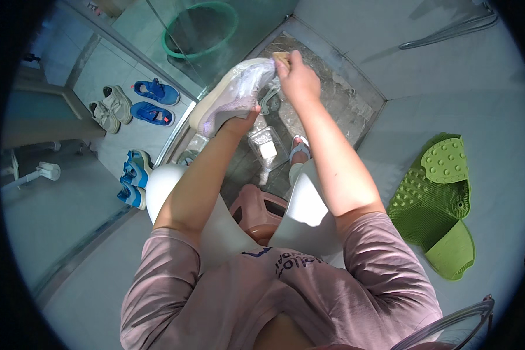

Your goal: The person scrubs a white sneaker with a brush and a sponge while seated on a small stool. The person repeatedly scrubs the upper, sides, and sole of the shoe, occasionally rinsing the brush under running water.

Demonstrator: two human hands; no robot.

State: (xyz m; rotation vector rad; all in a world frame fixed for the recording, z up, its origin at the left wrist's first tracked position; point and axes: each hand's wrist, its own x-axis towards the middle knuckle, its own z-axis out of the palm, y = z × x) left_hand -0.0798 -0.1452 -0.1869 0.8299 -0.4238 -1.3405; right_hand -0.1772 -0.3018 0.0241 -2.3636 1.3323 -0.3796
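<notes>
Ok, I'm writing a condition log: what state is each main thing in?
Pale shoe: held up, tilted, wet-looking
Left hand: gripping the shoe
Right hand: closed on tan tool
Clear tray: open, holding white block
Green basin: open-topped
Dark-blue shoes: unworn
Green mat: bent

The single view comes from the person's head, through the left one of two fisheye cameras worn side by side. It looks steeply down and forward, upright and unmirrored. The pink shirt (216, 291) is nearest, spanning the lower edge; the left grip (239, 123) and right grip (298, 81) sit farther off, above centre. Beyond them lies the tiled floor (350, 108), and the grey wall (437, 76) bounds the right. Straight edges bow toward the dark round rim.
</notes>
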